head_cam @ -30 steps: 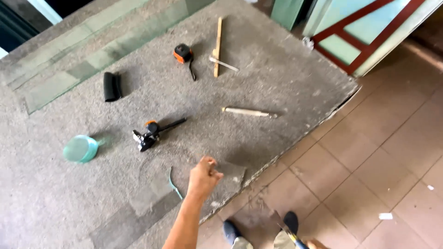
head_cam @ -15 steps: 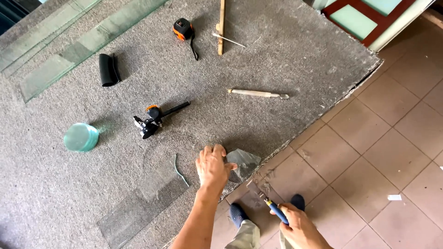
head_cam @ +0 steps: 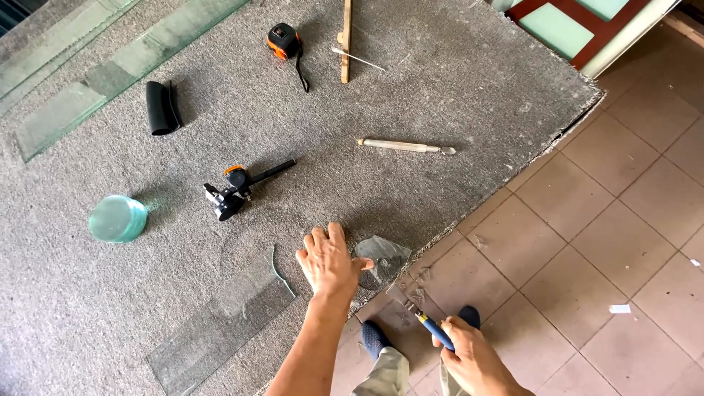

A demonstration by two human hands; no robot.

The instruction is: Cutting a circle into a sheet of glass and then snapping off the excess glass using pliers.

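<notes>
**Fingers spread flat on glass at the table's edge**

Fingers [head_cam: 323, 242] of left hand [head_cam: 330, 264] splayed wide, palm down, gripping nothing, pressing on a clear, irregular piece of sheet glass [head_cam: 381, 253] lying on the grey carpeted table top [head_cam: 455, 81]. Glass jutting past the table's near edge, over the tan tiled floor [head_cam: 623, 220]. Right hand [head_cam: 477, 363] lower, out beyond the edge, fingers curled closed round a blue-handled glass tool [head_cam: 434, 331], tip touching or just beside the overhanging part of the glass; cannot tell which. Just left of the pressing hand: a long clear offcut strip of glass [head_cam: 220, 330] with a curved cut end, running along the near edge. Farther up the table, well apart from both hands: black and orange suction-cup cutter [head_cam: 235, 192], pale green round glass disc [head_cam: 117, 218], black rolled rubber piece [head_cam: 161, 108], orange and black tape measure [head_cam: 284, 40], slim metal-and-wood glass cutter [head_cam: 403, 146], upright wooden strip [head_cam: 345, 37]. Long glass panes [head_cam: 88, 88] along the far left edge. Open carpet between the hand and the tools.
</notes>
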